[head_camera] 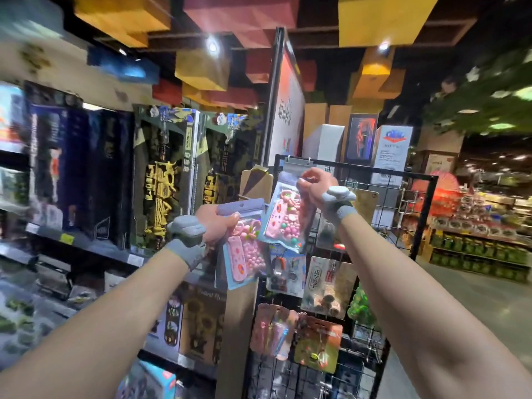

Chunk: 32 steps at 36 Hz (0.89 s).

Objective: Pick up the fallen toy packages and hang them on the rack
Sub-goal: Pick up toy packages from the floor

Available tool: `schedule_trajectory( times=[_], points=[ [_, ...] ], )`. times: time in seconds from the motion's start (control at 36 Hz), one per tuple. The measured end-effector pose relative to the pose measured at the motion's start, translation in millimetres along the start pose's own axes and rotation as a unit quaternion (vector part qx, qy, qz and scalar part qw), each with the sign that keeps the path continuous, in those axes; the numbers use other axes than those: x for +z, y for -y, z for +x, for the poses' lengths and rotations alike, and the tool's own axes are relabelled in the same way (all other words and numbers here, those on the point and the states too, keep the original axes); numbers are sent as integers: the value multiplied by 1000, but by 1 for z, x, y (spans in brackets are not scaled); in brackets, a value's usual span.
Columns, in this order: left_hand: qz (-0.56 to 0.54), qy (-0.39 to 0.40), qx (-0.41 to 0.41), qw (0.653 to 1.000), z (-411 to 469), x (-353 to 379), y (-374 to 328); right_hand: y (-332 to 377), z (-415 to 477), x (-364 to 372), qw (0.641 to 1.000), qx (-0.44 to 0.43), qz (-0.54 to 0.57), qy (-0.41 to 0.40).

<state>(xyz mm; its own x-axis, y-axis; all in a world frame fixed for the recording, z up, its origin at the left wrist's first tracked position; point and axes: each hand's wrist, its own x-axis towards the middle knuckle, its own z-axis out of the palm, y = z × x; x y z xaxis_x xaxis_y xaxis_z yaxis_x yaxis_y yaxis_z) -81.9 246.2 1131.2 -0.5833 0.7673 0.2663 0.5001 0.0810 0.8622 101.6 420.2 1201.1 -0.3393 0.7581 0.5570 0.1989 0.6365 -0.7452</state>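
Right hand (312, 184): at frame centre, fingers pinch the top edge of the upper toy package (283, 223), which hangs tilted, long axis downward.
Left hand (217, 226): lower left, grips the second toy package (244, 254) at its top.
Rack (426, 214): just behind, toward the right; the right hand is nearer.

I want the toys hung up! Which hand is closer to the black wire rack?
Right. The right hand is at the black wire rack's top, pinching a pink toy package; the left hand, gripping a second package, is lower and left.
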Motion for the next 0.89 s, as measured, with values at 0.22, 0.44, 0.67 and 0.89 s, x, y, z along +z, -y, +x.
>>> schedule_trajectory(
  times=[0.22,0.44,0.67,0.89],
  points=[
    [-39,-9,-16,999,-14,-20,8,-1,15,4,1000,-6,-24,-12],
    [40,1,-16,999,-33,-39,-2,8,20,10,994,-4,-107,20],
    [39,-4,-17,999,-38,-43,-3,-6,18,12,999,7,-44,-13],
    [1,19,-25,1000,-34,-27,-5,-9,19,5,1000,4,-1,2]
  ],
)
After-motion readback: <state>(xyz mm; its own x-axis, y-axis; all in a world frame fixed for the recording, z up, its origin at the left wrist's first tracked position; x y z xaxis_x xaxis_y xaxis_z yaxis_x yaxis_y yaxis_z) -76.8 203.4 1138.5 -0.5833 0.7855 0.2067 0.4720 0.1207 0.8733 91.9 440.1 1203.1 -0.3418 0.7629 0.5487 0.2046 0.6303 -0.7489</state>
